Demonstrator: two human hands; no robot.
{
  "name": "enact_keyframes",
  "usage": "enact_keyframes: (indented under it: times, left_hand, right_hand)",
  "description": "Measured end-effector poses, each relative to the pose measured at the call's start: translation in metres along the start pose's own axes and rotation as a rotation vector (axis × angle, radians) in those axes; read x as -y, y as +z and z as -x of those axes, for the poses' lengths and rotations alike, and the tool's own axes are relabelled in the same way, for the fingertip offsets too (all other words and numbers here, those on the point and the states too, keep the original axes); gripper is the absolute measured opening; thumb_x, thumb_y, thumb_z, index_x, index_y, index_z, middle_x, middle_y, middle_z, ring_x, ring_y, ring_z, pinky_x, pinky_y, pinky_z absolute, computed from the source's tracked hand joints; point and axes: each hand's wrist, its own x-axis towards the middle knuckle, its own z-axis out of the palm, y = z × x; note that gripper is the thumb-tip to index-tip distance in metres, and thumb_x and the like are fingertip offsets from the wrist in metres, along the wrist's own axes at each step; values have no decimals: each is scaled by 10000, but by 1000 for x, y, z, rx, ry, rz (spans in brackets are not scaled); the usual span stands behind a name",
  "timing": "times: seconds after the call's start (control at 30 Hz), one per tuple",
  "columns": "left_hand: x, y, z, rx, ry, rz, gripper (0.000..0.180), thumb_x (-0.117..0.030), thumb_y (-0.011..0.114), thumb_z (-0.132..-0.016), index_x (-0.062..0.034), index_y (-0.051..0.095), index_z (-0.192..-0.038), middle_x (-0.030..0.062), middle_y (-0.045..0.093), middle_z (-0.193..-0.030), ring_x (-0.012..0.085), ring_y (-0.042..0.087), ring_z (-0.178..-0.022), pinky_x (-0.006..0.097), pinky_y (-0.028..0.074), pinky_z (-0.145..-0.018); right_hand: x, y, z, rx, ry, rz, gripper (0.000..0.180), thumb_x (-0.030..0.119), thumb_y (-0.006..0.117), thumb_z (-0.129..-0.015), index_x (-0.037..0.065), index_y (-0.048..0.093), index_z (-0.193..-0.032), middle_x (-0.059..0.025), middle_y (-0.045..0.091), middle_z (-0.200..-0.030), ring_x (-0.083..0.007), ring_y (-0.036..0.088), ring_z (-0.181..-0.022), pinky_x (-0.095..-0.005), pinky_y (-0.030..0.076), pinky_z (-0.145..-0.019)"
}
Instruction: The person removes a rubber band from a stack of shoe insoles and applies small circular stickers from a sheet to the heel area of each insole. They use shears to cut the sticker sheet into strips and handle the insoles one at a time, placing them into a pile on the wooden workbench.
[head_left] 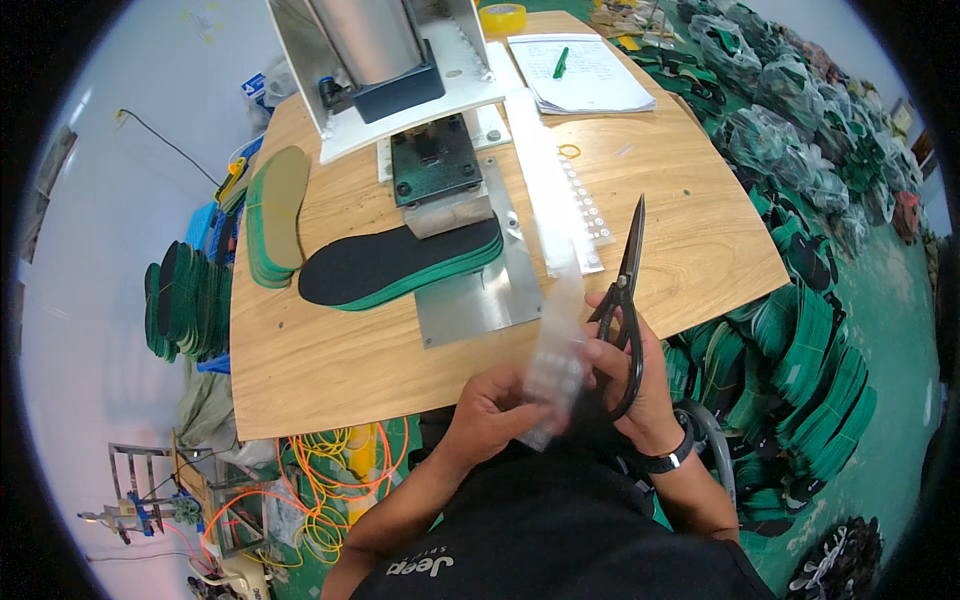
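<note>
Left hand (487,415) pinching translucent strip (556,365), right hand (655,395) gripping scissors (625,285), press (432,165) over insoles (385,268), notepad (595,90)

Head-worn fisheye, down onto the hands (488,416)

Left hand (490,415), lower centre: fingers pinched. Right hand (655,395), right of centre: fingers curled. Forearms (395,510) slant upward from lower edge.

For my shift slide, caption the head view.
Left hand holds a translucent strip; right hand holds black scissors, insoles on the table.
</note>
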Motion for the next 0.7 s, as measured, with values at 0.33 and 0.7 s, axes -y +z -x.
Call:
enact_keyframes:
  times: [0.33, 0.7]
  left_hand:
    - [-13, 3, 0, -110, -29, -143, 218, -185, 534, -989, 1, 642, -1020, 51, 668, -760, 106, 622, -668, 238, 489, -612]
    - [-13, 7, -3, -158, -33, -93, 182, -127, 548, -956, 29, 627, -904, 105, 636, -659, 156, 600, -565, 273, 490, -522]
  right_hand:
    - [25, 9, 28, 32, 131, 180, 557, 11, 777, -766, 21, 530, -1265, 40, 511, -791, -55, 487, -690, -195, 397, -611]
    - [44, -56, 45, 515, 336, 594, 920, 376, 866, -689, 14, 424, -1411, -89, 552, -1253, -172, 524, -1108, -313, 416, -956]
